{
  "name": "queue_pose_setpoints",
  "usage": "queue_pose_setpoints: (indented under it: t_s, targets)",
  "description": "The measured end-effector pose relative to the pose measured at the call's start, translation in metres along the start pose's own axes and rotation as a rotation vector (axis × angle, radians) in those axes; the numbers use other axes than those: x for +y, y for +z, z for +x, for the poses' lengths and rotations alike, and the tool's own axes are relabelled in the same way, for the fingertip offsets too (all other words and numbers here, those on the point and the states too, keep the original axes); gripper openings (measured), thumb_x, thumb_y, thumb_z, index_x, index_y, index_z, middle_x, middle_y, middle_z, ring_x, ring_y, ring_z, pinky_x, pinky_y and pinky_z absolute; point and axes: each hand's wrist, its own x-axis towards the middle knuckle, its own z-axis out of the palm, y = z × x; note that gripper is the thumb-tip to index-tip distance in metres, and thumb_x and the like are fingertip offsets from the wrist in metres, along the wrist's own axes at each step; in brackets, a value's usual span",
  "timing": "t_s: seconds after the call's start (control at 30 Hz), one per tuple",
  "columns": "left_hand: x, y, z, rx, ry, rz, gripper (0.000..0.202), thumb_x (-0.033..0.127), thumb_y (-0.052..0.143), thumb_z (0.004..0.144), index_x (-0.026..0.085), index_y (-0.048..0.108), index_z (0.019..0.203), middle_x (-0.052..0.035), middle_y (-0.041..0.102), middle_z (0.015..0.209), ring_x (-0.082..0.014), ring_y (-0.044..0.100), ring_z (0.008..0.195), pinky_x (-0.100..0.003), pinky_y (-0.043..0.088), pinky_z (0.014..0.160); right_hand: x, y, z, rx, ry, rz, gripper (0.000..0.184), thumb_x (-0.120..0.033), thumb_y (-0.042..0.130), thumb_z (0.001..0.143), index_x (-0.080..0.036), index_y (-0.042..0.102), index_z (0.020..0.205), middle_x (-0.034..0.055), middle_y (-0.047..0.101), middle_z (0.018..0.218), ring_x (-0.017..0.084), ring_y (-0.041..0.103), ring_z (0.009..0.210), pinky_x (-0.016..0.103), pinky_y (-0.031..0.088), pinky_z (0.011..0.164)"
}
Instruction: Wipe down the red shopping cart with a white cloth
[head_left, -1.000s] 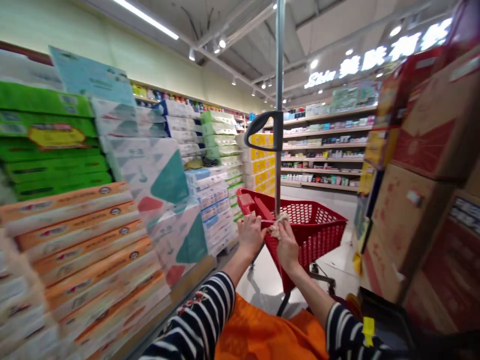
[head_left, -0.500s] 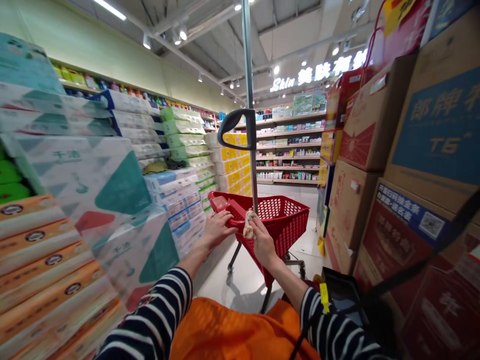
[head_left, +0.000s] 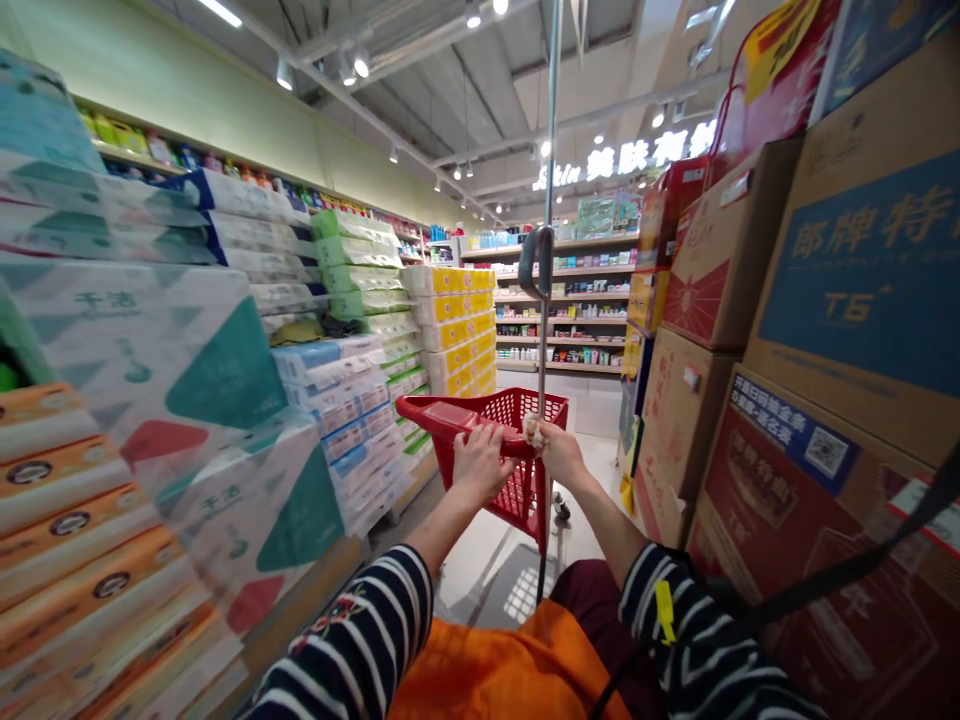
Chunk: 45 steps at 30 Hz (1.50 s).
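A red plastic shopping cart (head_left: 514, 512) with a latticed basket stands turned in front of me. My left hand (head_left: 480, 464) lies over its red handle bar (head_left: 439, 412), fingers curled on the top. My right hand (head_left: 562, 456) grips a crumpled whitish cloth (head_left: 533, 431) at the right end of the bar. There the cloth touches the cart near the foot of a tall metal pole (head_left: 543, 350). A dark grey loop grip (head_left: 534, 262) sits partway up that pole. My right palm is turned from view.
Wrapped tissue packs (head_left: 225, 350) are piled along the left, with yellow packs (head_left: 459, 325) farther on. Cardboard boxes (head_left: 862, 230) form a wall on the right. Beyond the cart stand shelves (head_left: 585, 310) of small bottles. Pale floor (head_left: 480, 560) shows beneath the cart.
The cart has swung round, its pole shifting right and the loop grip now nearly edge-on. Both hands have moved right with it, the left farther along the bar. The cloth stays in my right hand.
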Motion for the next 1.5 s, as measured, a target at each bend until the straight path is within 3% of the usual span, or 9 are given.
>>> queue_pose_setpoints:
  t_s: [0.13, 0.23, 0.5, 0.73, 0.87, 1.03, 1.13, 1.33, 1.5]
  targets:
    - [-0.031, 0.002, 0.008, -0.081, -0.097, 0.015, 0.063, 0.045, 0.042, 0.08, 0.021, 0.03, 0.136, -0.0082, 0.028, 0.145, -0.0269, 0.02, 0.133, -0.053, 0.014, 0.107, 0.013, -0.022, 0.006, -0.008, 0.056, -0.041, 0.044, -0.006, 0.037, 0.067, -0.021, 0.069, 0.093, 0.0, 0.068, 0.099, 0.019, 0.06, 0.1, 0.032, 0.048, 0.086]
    - [-0.046, 0.006, 0.012, -0.136, -0.133, 0.044, 0.067, 0.044, 0.043, 0.078, 0.018, 0.028, 0.137, -0.0096, 0.025, 0.146, -0.0282, 0.015, 0.135, -0.059, 0.009, 0.106, 0.005, -0.026, 0.007, -0.006, 0.074, -0.116, 0.045, -0.005, 0.038, 0.069, -0.021, 0.068, 0.097, 0.0009, 0.066, 0.105, 0.021, 0.059, 0.102, 0.035, 0.046, 0.089]
    - [-0.039, 0.006, 0.007, -0.188, -0.05, 0.029, 0.067, 0.041, 0.047, 0.076, 0.025, 0.025, 0.138, -0.007, 0.017, 0.149, -0.0267, 0.009, 0.136, -0.059, 0.013, 0.105, -0.052, 0.017, 0.003, -0.085, -0.174, -0.382, 0.047, 0.0, 0.043, 0.072, -0.017, 0.06, 0.112, 0.0086, 0.054, 0.125, 0.022, 0.049, 0.114, 0.037, 0.038, 0.095]
    - [-0.07, 0.005, 0.002, -0.146, -0.185, -0.011, 0.071, 0.032, 0.054, 0.071, 0.028, 0.026, 0.137, -0.0096, 0.016, 0.149, -0.0282, 0.009, 0.136, -0.058, 0.016, 0.105, -0.016, -0.019, 0.008, -0.038, -0.025, -0.528, 0.033, -0.006, 0.043, 0.079, -0.02, 0.063, 0.101, 0.0073, 0.061, 0.113, 0.021, 0.055, 0.102, 0.033, 0.038, 0.087]
    - [-0.06, 0.004, 0.002, -0.191, -0.192, -0.044, 0.076, 0.036, 0.057, 0.069, 0.027, 0.025, 0.138, -0.0115, 0.012, 0.149, -0.0287, 0.004, 0.137, -0.06, 0.013, 0.104, -0.032, 0.015, 0.013, -0.033, -0.049, -0.509, 0.04, -0.004, 0.04, 0.079, -0.014, 0.058, 0.113, 0.0121, 0.054, 0.123, 0.024, 0.048, 0.112, 0.037, 0.035, 0.094]
    - [-0.055, 0.002, -0.002, -0.182, -0.179, -0.041, 0.073, 0.036, 0.056, 0.069, 0.025, 0.028, 0.136, -0.0105, 0.013, 0.149, -0.0288, 0.002, 0.137, -0.06, 0.014, 0.104, -0.064, 0.067, 0.013, -0.039, -0.246, -0.387, 0.035, -0.01, 0.041, 0.083, -0.016, 0.059, 0.112, 0.0101, 0.053, 0.125, 0.025, 0.04, 0.12, 0.041, 0.029, 0.102]
    - [-0.063, 0.002, -0.006, -0.176, -0.156, -0.052, 0.074, 0.033, 0.054, 0.07, 0.023, 0.026, 0.138, -0.009, 0.012, 0.149, -0.0274, 0.004, 0.137, -0.057, 0.015, 0.105, -0.056, 0.056, 0.012, -0.073, -0.259, -0.385, 0.038, -0.008, 0.039, 0.082, -0.018, 0.059, 0.113, 0.0079, 0.051, 0.128, 0.024, 0.04, 0.121, 0.043, 0.029, 0.102]
    - [-0.079, -0.001, -0.018, -0.116, -0.252, 0.014, 0.073, 0.028, 0.049, 0.072, 0.014, 0.024, 0.139, -0.0119, 0.012, 0.149, -0.0272, 0.004, 0.137, -0.052, 0.015, 0.108, -0.019, 0.008, 0.015, -0.019, -0.055, -0.568, 0.045, -0.004, 0.038, 0.073, -0.009, 0.06, 0.112, 0.015, 0.054, 0.123, 0.025, 0.049, 0.112, 0.038, 0.035, 0.097]
    - [-0.063, -0.023, -0.018, -0.136, -0.256, -0.108, 0.064, 0.032, 0.044, 0.078, 0.015, 0.027, 0.138, -0.0086, 0.018, 0.148, -0.0265, 0.011, 0.136, -0.055, 0.011, 0.109, -0.027, 0.045, 0.02, 0.048, -0.284, -0.553, 0.052, -0.007, 0.044, 0.066, -0.004, 0.054, 0.117, 0.0187, 0.048, 0.126, 0.029, 0.042, 0.117, 0.041, 0.034, 0.098]
